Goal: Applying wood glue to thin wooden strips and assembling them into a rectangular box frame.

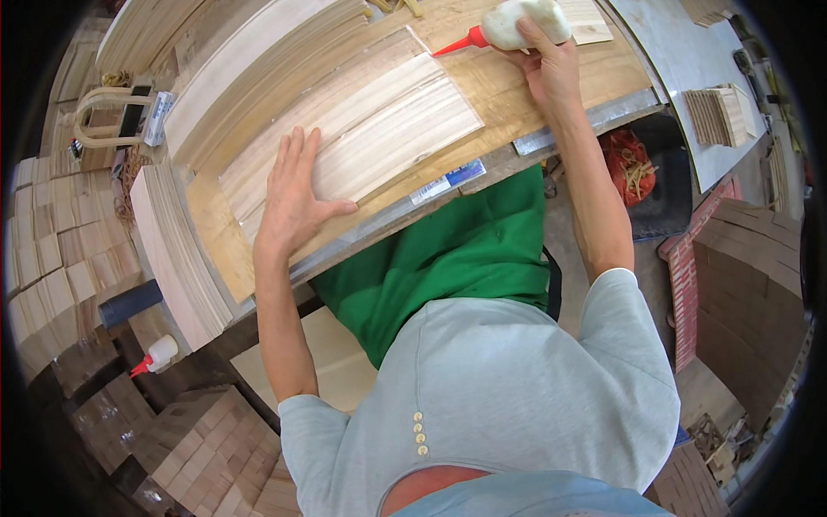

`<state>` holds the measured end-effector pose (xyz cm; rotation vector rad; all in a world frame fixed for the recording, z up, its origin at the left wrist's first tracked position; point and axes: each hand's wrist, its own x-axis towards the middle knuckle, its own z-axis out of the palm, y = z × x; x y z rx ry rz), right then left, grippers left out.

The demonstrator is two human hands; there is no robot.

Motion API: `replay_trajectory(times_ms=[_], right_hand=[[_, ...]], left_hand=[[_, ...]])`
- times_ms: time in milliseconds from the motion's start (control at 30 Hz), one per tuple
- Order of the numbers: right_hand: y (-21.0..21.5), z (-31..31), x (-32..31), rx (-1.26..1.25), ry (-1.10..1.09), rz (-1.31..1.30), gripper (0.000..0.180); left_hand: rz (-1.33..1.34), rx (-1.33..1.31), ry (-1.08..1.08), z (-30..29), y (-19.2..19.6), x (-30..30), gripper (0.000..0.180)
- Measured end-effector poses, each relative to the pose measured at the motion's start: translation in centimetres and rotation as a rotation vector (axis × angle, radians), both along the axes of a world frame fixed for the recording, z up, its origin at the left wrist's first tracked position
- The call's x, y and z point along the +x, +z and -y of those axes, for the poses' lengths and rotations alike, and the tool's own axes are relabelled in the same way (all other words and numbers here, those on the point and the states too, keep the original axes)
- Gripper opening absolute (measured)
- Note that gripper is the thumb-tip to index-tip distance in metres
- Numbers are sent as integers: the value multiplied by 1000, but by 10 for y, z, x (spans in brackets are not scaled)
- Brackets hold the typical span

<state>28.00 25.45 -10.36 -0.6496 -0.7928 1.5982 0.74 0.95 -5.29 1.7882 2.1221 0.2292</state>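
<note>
- Grip first: left hand lies flat and open, fingers spread, pressing on the near end of the slats; right hand is closed around the bottle, at the far right of the surface, red nozzle pointing left toward the slats.
- Nearest risk, as I judge it: the pressing palm holds only one end. If it shifts, the thin slats could slide out of line on the board.
- The slats sit close to the near edge of the surface; a push toward the body could tip them off onto the green cloth over the lap.
- A hard squeeze on the bottle could drop too much glue, which would run between the slats or onto the surface.
- The nozzle is aimed at the far corner of the slats; a drip there could land off target.
- Farther left, the stack leans at the edge and could be knocked by the left elbow.
</note>
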Motion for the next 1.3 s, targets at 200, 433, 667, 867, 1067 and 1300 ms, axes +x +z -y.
replay_trajectory(times_ms=[200, 433, 667, 867, 1067, 1300], right_hand=[[-12, 4, 25, 67, 35, 62, 37], [-17, 18, 56, 84, 99, 101, 34], [2, 49, 67, 63, 84, 75, 36], [4, 67, 89, 42, 52, 109, 33], [22, 71, 75, 14, 89, 43, 33], [56, 68, -34, 113, 439, 56, 62]], left_hand=[[-10, -27, 17, -1, -2, 0, 111], [4, -23, 33, 1, 1, 2, 109], [6, -15, 22, 1, -1, 1, 110], [10, -3, 18, -3, -2, 2, 108], [-19, 90, -54, 11, -16, -8, 112], [-51, 305, -30, 17, -44, -9, 110]])
